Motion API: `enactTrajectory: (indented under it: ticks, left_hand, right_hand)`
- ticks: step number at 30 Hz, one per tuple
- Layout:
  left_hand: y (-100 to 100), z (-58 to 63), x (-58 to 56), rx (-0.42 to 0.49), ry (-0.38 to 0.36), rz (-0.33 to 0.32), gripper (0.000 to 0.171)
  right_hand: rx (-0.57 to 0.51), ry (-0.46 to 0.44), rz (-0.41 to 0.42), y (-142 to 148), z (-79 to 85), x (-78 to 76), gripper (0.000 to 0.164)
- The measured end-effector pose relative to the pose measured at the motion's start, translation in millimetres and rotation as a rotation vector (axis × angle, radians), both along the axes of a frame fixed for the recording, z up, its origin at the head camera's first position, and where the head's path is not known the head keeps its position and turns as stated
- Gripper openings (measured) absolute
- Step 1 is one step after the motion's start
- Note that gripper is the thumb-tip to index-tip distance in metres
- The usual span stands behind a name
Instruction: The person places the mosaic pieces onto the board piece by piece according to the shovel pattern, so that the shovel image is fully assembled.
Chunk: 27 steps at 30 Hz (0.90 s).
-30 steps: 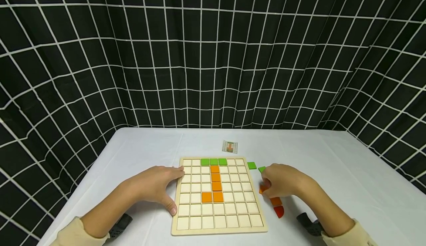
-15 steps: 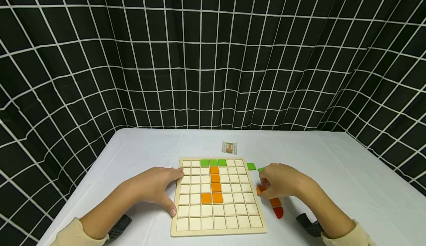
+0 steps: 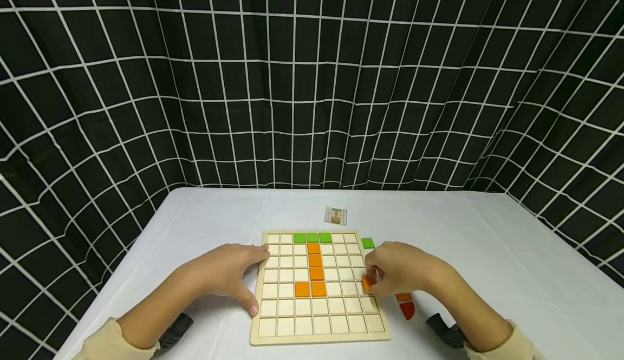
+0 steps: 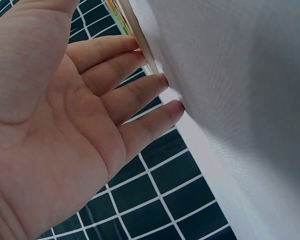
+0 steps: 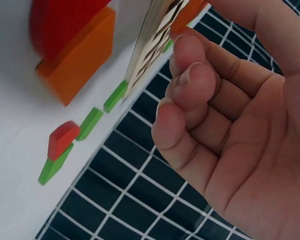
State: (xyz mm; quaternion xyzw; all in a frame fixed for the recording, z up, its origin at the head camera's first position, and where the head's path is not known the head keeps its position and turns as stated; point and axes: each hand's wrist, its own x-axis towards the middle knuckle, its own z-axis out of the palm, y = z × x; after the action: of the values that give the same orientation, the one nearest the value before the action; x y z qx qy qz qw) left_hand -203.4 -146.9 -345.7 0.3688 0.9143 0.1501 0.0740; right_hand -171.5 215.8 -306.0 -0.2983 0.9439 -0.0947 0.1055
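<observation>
A wooden grid board [image 3: 322, 340] lies flat, with a row of green square tiles [image 3: 313, 237] at its far edge. Orange square tiles [image 3: 316, 273] run down its middle column, one more beside the lowest. My left hand [image 3: 225, 271] touches the board's left edge, thumb and fingers spread; the left wrist view shows its fingers [image 4: 135, 100] nearly straight. Over the board's right edge, my right hand [image 3: 402, 267] pinches an orange square tile [image 3: 368, 283] between thumb and index finger. In the right wrist view, this tile [image 5: 189, 15] shows at the top, the other fingers curled.
Right of the board lie a green tile [image 3: 368, 243], an orange tile [image 3: 403, 296] and a red round-edged piece [image 3: 407, 310]. The right wrist view shows several green tiles [image 5: 90, 123] and another red piece [image 5: 64, 139]. A small pattern card [image 3: 336, 215] lies behind the board.
My right hand has picked up the orange tile from the loose pieces and moved left with it to the board's right edge. My left hand stays in place.
</observation>
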Motion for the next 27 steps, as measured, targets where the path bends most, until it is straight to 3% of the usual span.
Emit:
enactTrajectory:
  ticks: [27]
  left_hand:
    - [0.1, -0.4, -1.1, -0.003, 0.0, -0.004, 0.113]
  right_hand:
    - [0.027, 0.057, 0.133, -38.4, 2.0, -5.4, 0.019]
